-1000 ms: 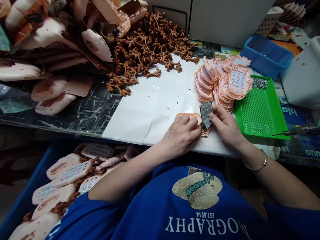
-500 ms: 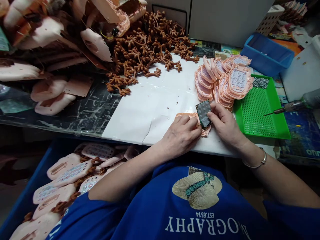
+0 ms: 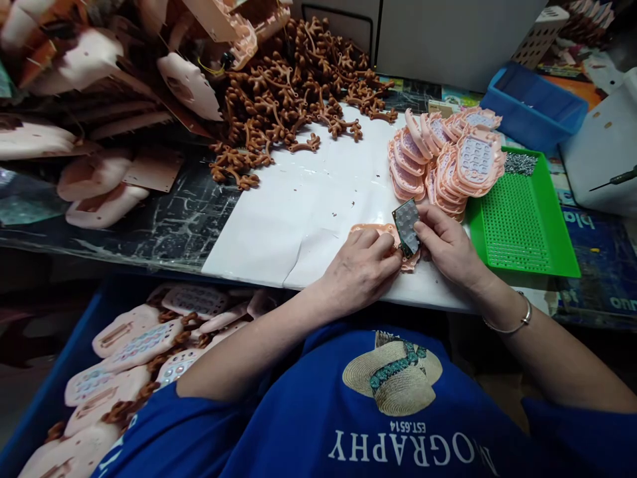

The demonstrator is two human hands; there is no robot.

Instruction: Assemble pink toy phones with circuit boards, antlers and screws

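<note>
Between the thumb and fingers of my right hand (image 3: pixel 445 240) is a small circuit board (image 3: pixel 407 227), tilted up, with a grey dotted sheet on its face. My left hand (image 3: pixel 362 265) is closed at the board's lower left edge, its fingertips pinched over a pink plastic shell (image 3: pixel 371 228) lying on the white sheet. What the left fingertips grip is hidden. Behind my right hand stand stacks of pink shells with pale keypads (image 3: pixel 475 159).
A green perforated tray (image 3: pixel 522 226) holding small screws (image 3: pixel 520 164) lies at the right, near a blue bin (image 3: pixel 535 109) and a screwdriver tip (image 3: pixel 614 180). Brown antler-shaped parts (image 3: pixel 291 93) heap at the back. Pink casings (image 3: pixel 104 179) pile up left; finished-looking ones (image 3: pixel 144 345) fill a crate below.
The circuit board has tilted and shifted slightly in my right hand. The screwdriver at the right has swung up and away from the green tray. My left hand is nearly still.
</note>
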